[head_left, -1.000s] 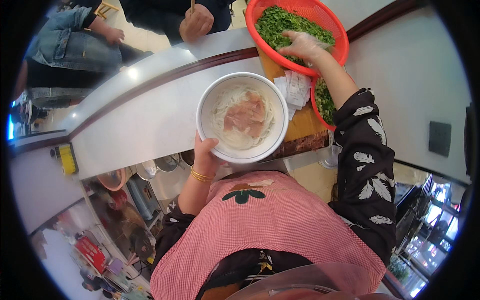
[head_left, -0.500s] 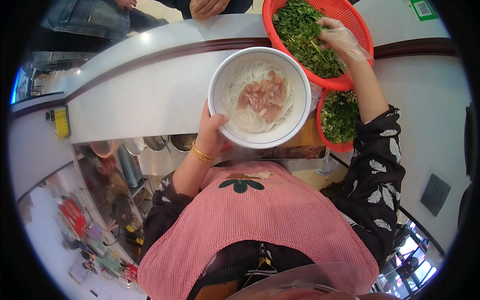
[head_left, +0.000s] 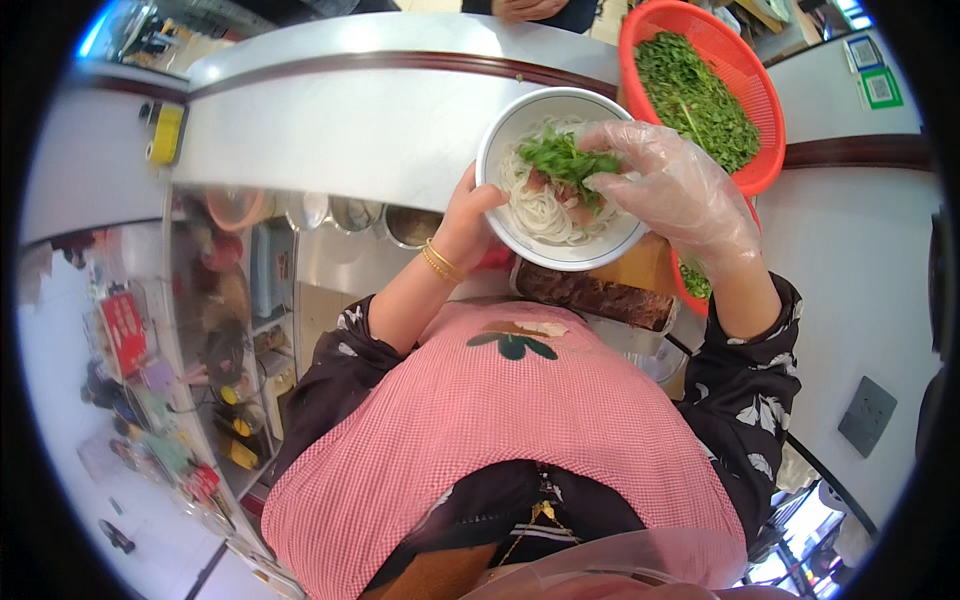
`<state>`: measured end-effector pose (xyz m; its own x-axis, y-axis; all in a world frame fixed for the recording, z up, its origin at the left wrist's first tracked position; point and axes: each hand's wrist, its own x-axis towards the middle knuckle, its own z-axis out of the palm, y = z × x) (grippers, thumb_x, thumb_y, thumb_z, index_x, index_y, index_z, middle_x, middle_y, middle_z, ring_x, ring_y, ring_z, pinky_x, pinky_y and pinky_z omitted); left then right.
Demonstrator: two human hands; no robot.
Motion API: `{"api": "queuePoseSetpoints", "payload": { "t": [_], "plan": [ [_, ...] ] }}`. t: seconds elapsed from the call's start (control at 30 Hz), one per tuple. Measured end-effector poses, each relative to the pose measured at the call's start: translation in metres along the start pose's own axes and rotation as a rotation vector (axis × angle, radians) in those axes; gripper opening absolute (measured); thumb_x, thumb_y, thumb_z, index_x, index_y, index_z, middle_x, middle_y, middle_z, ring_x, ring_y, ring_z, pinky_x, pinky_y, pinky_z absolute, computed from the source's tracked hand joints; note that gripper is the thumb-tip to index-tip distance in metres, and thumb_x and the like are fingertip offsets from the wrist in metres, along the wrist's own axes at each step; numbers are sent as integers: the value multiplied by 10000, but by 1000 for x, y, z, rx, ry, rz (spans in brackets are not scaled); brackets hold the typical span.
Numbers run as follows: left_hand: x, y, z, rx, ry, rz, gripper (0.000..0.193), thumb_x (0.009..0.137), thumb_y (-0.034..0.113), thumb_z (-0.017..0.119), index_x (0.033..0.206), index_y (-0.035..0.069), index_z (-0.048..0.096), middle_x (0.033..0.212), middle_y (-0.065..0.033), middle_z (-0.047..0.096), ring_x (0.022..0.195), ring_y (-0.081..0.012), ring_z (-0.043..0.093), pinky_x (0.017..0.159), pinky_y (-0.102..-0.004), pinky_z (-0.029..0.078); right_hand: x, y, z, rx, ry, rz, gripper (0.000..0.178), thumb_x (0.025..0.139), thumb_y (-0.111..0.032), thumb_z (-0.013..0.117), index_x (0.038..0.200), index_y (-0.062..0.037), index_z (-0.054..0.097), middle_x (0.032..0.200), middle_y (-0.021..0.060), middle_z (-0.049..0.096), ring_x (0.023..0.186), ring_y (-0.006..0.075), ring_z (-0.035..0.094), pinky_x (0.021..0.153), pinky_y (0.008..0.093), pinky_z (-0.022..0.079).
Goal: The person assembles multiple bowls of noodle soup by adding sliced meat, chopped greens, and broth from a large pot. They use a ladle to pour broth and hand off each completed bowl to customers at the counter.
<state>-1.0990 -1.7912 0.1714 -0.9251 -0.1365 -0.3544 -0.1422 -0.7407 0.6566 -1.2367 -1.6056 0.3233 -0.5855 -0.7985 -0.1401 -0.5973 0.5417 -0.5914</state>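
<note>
A white bowl [head_left: 497, 140] with a thin blue line near its rim holds white noodles [head_left: 540, 222] and slices of pinkish meat [head_left: 578, 209]. Gripping its left side is my left hand [head_left: 468, 222], thumb over the rim. A clump of leafy green herbs [head_left: 562, 160] lies on the noodles and meat. Right above it, my right hand [head_left: 665, 185] in a clear plastic glove has its fingers parted around the herbs' edge. Behind that hand, a red colander [head_left: 772, 115] contains more leafy herbs [head_left: 690, 95].
A smaller red basket [head_left: 684, 292] of chopped greens is partly hidden by my right forearm. Near my apron, a dark meat block [head_left: 600, 296] lies by a yellowish board [head_left: 638, 262]. Metal pots [head_left: 408, 228] stand left. Across the white counter [head_left: 340, 125] are a person's hands [head_left: 528, 9].
My right hand has come from the colander to above the bowl, and herbs now lie on the noodles. The view has shifted; my left hand still holds the bowl.
</note>
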Motion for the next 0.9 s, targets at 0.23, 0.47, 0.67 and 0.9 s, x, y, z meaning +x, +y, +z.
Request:
{"api": "queuePoseSetpoints", "payload": {
  "t": [0.23,0.47,0.67,0.9],
  "plan": [
    [-68,8,-70,-61,3,97,712,755,104,558,1432,-38,388,1338,-187,553,1220,-290,570,1051,-409,488,-23,-94,49,168,339,-73,184,852,-58,703,1034,-40,699,953,126,703,842,211,675,738,313,528],
    [-152,27,-162,-146,200,191,700,780,100,572,1438,-45,384,1352,-192,559,1229,-292,578,1071,-414,481,-4,-176,150,157,-53,-182,383,841,14,696,1222,-13,658,1212,148,666,936,194,682,780,283,561],
    [-230,31,-265,-191,459,251,650,771,108,607,1388,-31,455,1298,-185,595,1168,-274,616,993,-394,532,34,-187,202,341,-7,36,397,851,-98,725,1231,-9,655,1225,190,661,971,246,688,832,340,565],
    [-295,35,-344,-209,592,257,622,810,157,593,1381,-50,459,1299,-181,599,1176,-297,610,1024,-404,501,79,-143,270,-228,-109,326,542,904,-388,661,1315,-44,582,1291,243,587,1148,399,588,976,449,479]
  ]
}}
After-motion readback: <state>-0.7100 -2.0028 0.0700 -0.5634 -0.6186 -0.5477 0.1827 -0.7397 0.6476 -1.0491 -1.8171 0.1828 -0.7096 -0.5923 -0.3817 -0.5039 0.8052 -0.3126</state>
